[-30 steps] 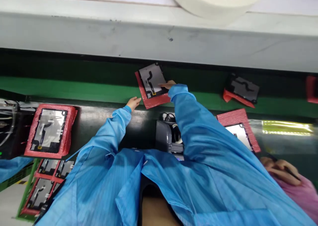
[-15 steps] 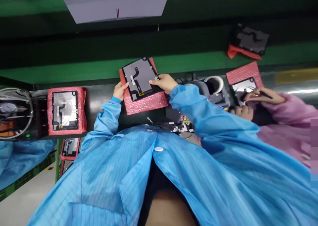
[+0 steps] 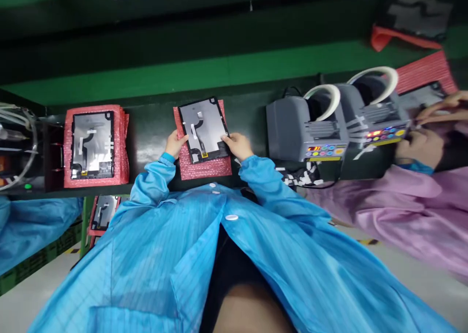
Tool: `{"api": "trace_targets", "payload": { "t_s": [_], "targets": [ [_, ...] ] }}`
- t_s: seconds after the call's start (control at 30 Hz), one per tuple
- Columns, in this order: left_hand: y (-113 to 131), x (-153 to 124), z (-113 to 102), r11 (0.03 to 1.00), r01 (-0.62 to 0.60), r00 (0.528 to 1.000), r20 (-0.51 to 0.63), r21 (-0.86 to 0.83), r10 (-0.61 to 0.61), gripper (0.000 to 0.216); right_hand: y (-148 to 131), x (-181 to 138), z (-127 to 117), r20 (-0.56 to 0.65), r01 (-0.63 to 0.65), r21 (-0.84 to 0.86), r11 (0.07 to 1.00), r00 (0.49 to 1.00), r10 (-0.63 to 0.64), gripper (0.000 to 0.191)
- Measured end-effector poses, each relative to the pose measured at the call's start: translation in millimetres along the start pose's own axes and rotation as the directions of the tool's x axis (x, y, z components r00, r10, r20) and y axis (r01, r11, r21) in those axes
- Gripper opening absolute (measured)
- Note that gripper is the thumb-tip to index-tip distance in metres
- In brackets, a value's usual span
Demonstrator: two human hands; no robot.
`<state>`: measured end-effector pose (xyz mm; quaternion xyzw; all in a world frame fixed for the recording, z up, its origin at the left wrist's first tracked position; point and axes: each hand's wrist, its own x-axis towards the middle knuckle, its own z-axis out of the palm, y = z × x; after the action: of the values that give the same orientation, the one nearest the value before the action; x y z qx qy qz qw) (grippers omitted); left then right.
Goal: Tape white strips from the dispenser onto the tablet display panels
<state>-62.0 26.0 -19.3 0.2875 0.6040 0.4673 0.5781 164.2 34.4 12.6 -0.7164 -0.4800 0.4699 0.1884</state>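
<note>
A tablet-like display panel [image 3: 214, 129], grey-backed with a black frame and a dark ribbon cable, sits slightly tilted between my hands. My left hand [image 3: 176, 144] pinches its left edge, thumb on top. On the opposite side my right hand [image 3: 239, 146] grips the right edge, thumb over the frame. Beneath the panel lies a pink bubble-wrap bag [image 3: 204, 171], which shows along the left, top right and front. My fingers under the panel are hidden, so whether they also hold the bag I cannot tell.
Left, a similar panel [image 3: 93, 145] rests on stacked pink bubble wrap [image 3: 122, 169]. Two grey tape dispensers [image 3: 288, 130] with white rolls stand right, near white-tabbed scraps [image 3: 302, 178]. Farther right, a co-worker's hands [image 3: 420, 145] work at another panel. A machine with tubes [image 3: 18, 138] stands far left.
My view has shifted, bringing both tape dispensers into full sight. The panel and bag have turned to lie straighter, and my right arm has drawn in closer to my body.
</note>
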Motion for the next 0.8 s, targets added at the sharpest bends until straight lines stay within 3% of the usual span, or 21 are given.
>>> {"api": "trace_targets", "payload": {
  "t_s": [0.1, 0.17, 0.27, 0.37, 0.47, 0.53, 0.67, 0.73, 0.8],
  "targets": [
    [3, -7, -11, 0.917, -0.131, 0.988, -0.030, 0.377, 0.153, 0.009, 13, 3, 13, -0.041, 0.123, 0.182, 0.975, 0.992, -0.118, 0.026],
    [7, -13, -17, 0.803, -0.121, 0.986, -0.025, 0.583, 0.167, 0.011, 24, 0, 21, -0.108, 0.196, 0.260, 0.946, 0.979, -0.173, 0.033],
    [7, -22, -22, 0.723, -0.048, 0.997, -0.011, 0.690, 0.076, 0.011, 41, -12, 30, -0.186, 0.273, 0.305, 0.912, 0.957, -0.224, 0.045],
    [3, -26, -23, 0.687, -0.066, 0.995, -0.004, 0.723, 0.100, 0.013, 56, -24, 33, -0.239, 0.344, 0.274, 0.898, 0.929, -0.283, 0.048],
    [0, -27, -22, 0.634, -0.109, 0.988, 0.015, 0.765, 0.152, 0.014, 61, -31, 34, -0.202, 0.320, 0.121, 0.939, 0.935, -0.293, 0.039],
    [-1, -27, -21, 0.590, -0.139, 0.982, 0.035, 0.796, 0.184, 0.012, 55, -36, 35, -0.175, 0.276, -0.098, 0.956, 0.941, -0.290, 0.033],
    [3, -28, -21, 0.434, -0.193, 0.965, 0.091, 0.880, 0.246, 0.013, 35, -57, 34, -0.201, 0.153, -0.533, 0.832, 0.932, -0.301, 0.026],
    [5, -30, -20, 0.359, -0.192, 0.961, 0.100, 0.913, 0.259, 0.014, 37, -70, 22, -0.218, 0.125, -0.603, 0.788, 0.924, -0.314, 0.032],
    [9, -31, -19, 0.319, -0.183, 0.960, 0.100, 0.930, 0.261, 0.017, 52, -78, 0, -0.273, 0.160, -0.526, 0.835, 0.899, -0.343, 0.031]
  ]
}}
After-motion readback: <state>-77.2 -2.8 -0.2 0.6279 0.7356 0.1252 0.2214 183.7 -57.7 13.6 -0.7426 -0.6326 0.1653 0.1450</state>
